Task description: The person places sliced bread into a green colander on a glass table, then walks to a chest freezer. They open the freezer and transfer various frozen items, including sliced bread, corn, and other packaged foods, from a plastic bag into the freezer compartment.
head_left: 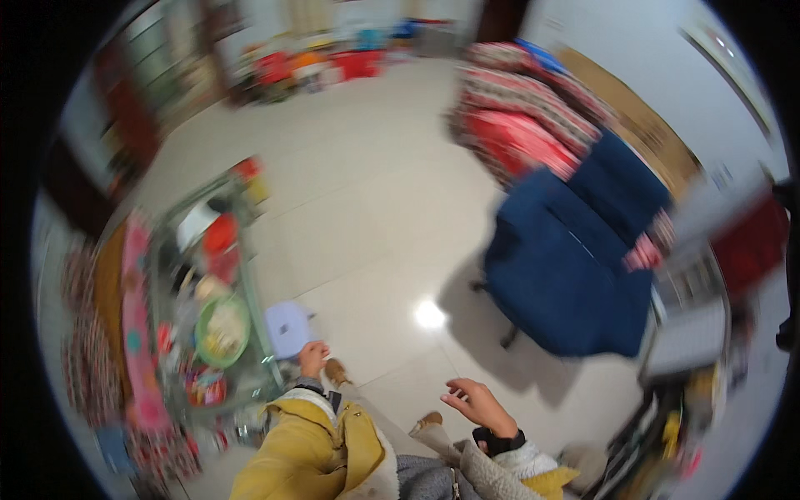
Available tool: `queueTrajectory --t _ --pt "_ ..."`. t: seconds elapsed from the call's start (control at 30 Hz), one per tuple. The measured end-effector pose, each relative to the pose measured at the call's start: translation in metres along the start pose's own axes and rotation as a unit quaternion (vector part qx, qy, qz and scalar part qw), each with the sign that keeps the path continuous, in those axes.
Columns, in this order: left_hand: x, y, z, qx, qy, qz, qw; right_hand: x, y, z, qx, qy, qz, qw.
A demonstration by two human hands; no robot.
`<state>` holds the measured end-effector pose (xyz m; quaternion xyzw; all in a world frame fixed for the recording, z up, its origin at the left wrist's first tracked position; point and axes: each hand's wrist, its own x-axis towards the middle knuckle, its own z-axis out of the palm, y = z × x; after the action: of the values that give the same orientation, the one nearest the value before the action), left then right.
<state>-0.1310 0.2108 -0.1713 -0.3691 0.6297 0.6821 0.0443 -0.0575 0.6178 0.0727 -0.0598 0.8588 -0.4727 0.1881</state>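
My left hand [314,358] hangs low in front of me, close to a light purple plastic stool [289,329]; whether its fingers touch the stool cannot be told. My right hand [478,403] is held over the tiled floor [375,250] with its fingers spread and nothing in it. A dark band is on each wrist, below yellow sleeves. To the left stands a glass-topped table [256,294] bearing a green bowl [223,330] with pale contents, a red container [220,234] and a white item [196,226]. The view is partly blurred.
A dark blue swivel chair [562,269] stands at the right, beside a seat piled with red patterned textiles [519,112]. Along the far wall sit colourful bags and boxes [356,64]. A couch with a pink cover [139,325] lies beyond the table at the left.
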Motion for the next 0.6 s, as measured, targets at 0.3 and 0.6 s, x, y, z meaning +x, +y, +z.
queueTrajectory --t 0.3,0.6 --pt "-0.221 0.016 0.376 0.202 -0.308 0.034 0.929 -0.26 0.131 -0.109 0.278 0.366 0.168 0.872" --pt "-0.369 -0.042 0.597 0.309 -0.459 0.015 0.833 -0.323 0.235 -0.185 0.453 0.421 0.202 0.76"
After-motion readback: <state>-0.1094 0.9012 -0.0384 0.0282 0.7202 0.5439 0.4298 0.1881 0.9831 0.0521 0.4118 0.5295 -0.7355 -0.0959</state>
